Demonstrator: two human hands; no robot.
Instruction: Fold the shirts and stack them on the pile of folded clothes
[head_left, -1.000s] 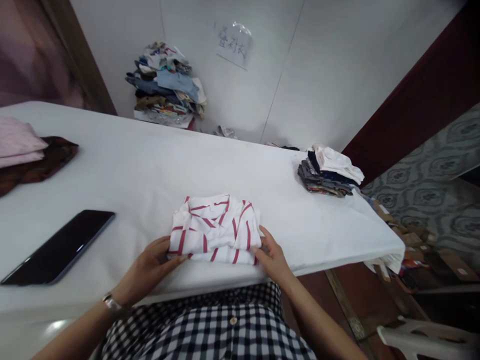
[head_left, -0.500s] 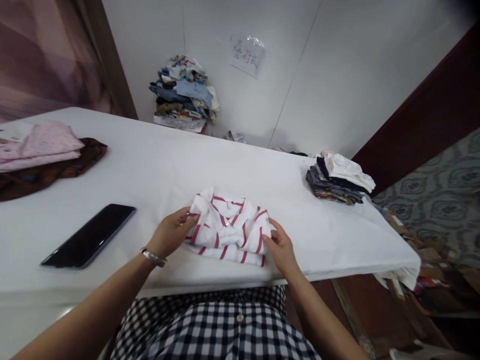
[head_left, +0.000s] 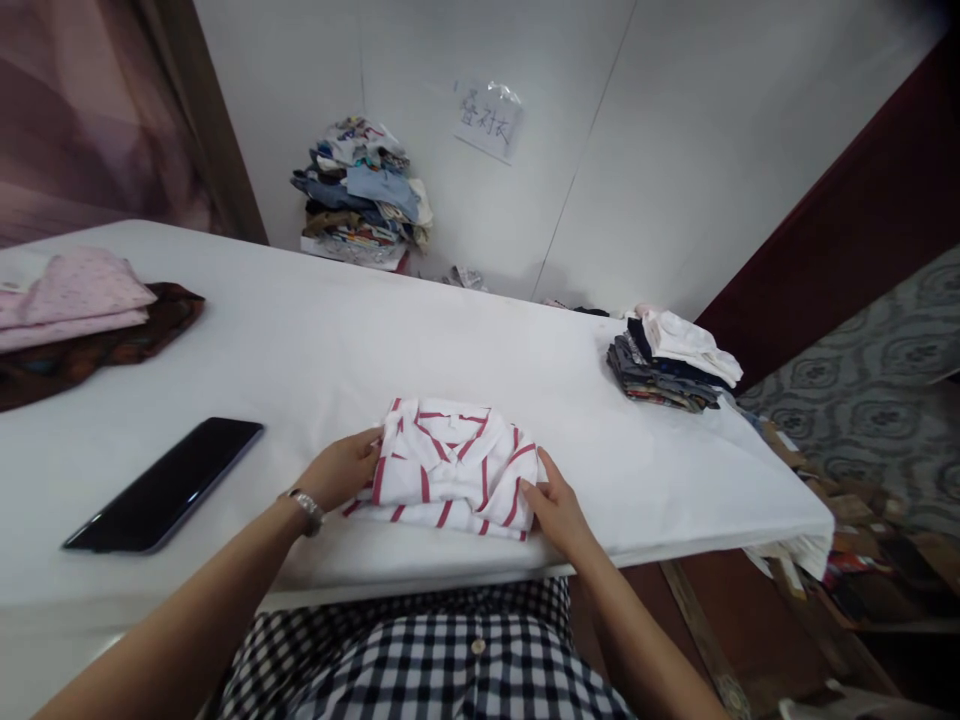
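Observation:
A white shirt with red stripes (head_left: pixel 446 470) lies folded near the front edge of the white-covered table (head_left: pixel 300 340), its collar facing up and away from me. My left hand (head_left: pixel 343 470), with a silver bracelet at the wrist, grips the shirt's left side; the fingertips are partly hidden behind the cloth. On the opposite side, my right hand (head_left: pixel 556 505) pinches the shirt's right edge between thumb and fingers. The lower layer of the shirt shows beneath the folded upper part.
A black phone (head_left: pixel 169 485) lies left of my left arm. Pink folded clothing (head_left: pixel 82 295) rests on a dark brown garment (head_left: pixel 169 315) at far left. A folded stack (head_left: pixel 667 360) sits at right. Beyond the table rises a tall clothes pile (head_left: pixel 364 195); a handwritten sign (head_left: pixel 487 122) hangs on the wall.
The shirt's upper part has settled flatter, and its collar and left side are smoother. Both hands stay at its sides, the left slightly further left. The view has shifted slightly.

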